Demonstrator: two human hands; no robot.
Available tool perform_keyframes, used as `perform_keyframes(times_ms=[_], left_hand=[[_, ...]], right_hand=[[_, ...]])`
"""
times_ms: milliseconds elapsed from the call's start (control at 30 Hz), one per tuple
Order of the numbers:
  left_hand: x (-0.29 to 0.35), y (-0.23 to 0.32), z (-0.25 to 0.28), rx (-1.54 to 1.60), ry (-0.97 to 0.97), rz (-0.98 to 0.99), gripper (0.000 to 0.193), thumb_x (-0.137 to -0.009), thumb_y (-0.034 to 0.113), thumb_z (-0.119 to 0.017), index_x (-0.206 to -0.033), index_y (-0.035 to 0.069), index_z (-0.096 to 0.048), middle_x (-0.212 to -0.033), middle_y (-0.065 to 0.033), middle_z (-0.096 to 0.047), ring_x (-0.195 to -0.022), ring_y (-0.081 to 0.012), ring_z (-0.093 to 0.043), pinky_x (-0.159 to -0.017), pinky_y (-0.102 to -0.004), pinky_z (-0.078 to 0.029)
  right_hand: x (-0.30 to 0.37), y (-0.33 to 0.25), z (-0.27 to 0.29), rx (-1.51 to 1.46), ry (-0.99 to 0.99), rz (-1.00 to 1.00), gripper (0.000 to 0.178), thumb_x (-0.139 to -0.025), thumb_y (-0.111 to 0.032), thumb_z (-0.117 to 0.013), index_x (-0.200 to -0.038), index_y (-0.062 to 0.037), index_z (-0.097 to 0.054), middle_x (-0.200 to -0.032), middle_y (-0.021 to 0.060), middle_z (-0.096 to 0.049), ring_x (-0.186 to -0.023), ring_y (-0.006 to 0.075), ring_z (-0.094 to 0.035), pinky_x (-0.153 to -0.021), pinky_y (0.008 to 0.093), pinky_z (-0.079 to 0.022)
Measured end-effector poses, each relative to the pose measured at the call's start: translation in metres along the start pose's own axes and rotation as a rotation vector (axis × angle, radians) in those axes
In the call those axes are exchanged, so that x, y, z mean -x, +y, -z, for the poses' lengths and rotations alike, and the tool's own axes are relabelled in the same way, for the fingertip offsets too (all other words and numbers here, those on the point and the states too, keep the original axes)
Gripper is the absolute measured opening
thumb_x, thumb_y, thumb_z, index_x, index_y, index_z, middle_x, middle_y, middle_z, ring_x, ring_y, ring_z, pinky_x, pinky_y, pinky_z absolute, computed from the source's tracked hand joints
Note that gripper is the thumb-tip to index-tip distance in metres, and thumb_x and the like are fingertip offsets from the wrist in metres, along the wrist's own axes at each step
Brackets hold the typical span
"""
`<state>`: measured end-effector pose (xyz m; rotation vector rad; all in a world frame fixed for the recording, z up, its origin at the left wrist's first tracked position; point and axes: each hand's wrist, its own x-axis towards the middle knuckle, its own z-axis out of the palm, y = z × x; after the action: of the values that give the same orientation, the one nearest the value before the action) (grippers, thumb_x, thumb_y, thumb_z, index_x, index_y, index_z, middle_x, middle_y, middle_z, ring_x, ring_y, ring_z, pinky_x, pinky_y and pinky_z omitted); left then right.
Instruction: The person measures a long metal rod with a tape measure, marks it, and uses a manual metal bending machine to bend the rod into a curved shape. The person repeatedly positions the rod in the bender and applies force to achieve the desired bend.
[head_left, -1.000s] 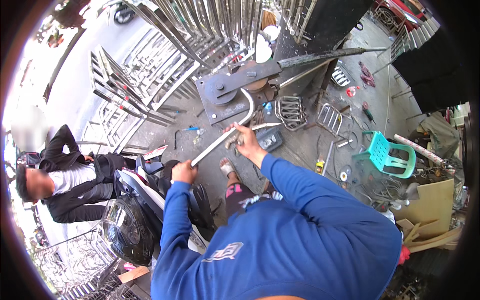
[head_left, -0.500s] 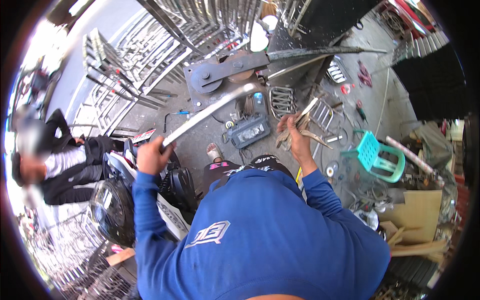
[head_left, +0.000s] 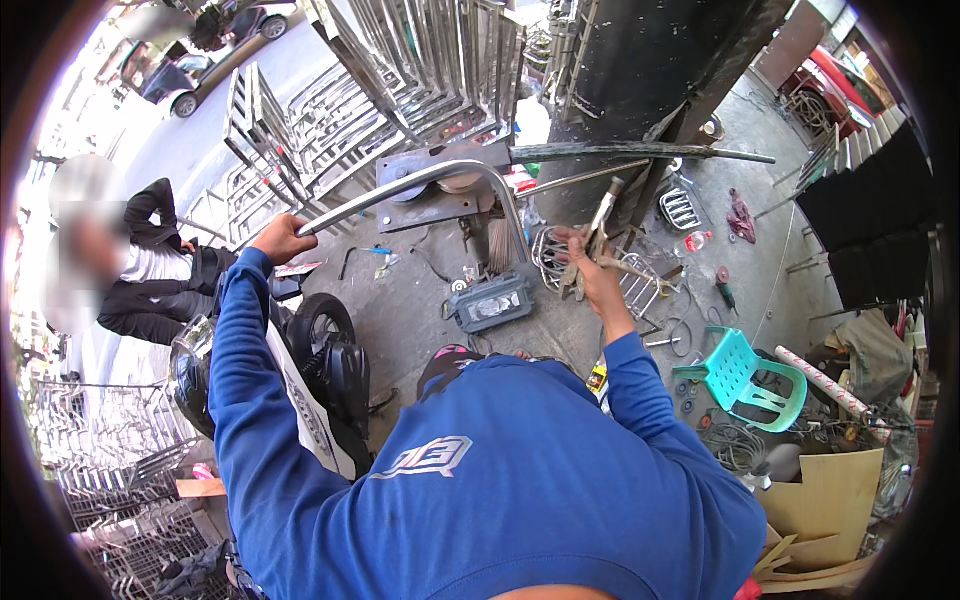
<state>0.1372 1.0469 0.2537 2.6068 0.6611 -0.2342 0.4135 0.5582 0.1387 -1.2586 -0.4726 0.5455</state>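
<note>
My left hand [head_left: 283, 238] is closed around one end of a shiny metal tube [head_left: 385, 192]. The tube rises to the right across a bench-mounted tube bender [head_left: 432, 212] and then curves down in a rounded bend. My right hand [head_left: 597, 278] is wrapped round a brownish, worn bundle [head_left: 577, 284] with thin arms and a silvery bar [head_left: 604, 205] sticking up; I cannot make out its kind. The bender has a flat dark plate, round dies and a long handle bar [head_left: 640, 151] pointing right.
A grey toolbox-like case [head_left: 490, 303] lies on the floor ahead, with a motorbike [head_left: 325, 340] to its right-hand opposite, at my left. Tube frames [head_left: 430, 75] stand behind the bender. A seated person [head_left: 160, 265] is at far left, a turquoise chair [head_left: 735, 375] at right.
My left hand has moved left and up, swinging the tube so its bent right leg now shows. My right hand keeps its grip on the bundle. The view has shifted.
</note>
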Motion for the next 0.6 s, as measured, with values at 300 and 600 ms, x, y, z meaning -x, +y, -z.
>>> perform_keyframes(times_ms=[300,600], left_hand=[[-0.007,0.045,0.009,0.03,-0.051,-0.13,0.03,-0.075,0.026,-0.072,-0.09,0.0,-0.073,-0.057,-0.0124,-0.053,-0.053,-0.0173,-0.051,-0.056,-0.0378,-0.045],[0.01,0.01,-0.029,0.067,0.013,0.053,0.035,-0.079,0.031,-0.07,-0.085,-0.004,-0.07,-0.058,-0.0193,-0.056,-0.052,-0.0239,-0.057,-0.057,-0.0414,-0.047]], right_hand=[[-0.047,-0.049,-0.014,-0.676,-0.632,-0.386,0.029,-0.102,-0.006,-0.051,-0.131,-0.0064,-0.052,-0.133,0.0289,-0.058,-0.118,0.04,-0.063,-0.098,0.0516,-0.055],[-0.091,-0.032,-0.012,-0.612,-0.55,-0.454,0.03,-0.098,-0.002,-0.055,-0.126,-0.0108,-0.051,-0.143,0.0327,-0.049,-0.134,0.0474,-0.051,-0.107,0.0529,-0.05]])
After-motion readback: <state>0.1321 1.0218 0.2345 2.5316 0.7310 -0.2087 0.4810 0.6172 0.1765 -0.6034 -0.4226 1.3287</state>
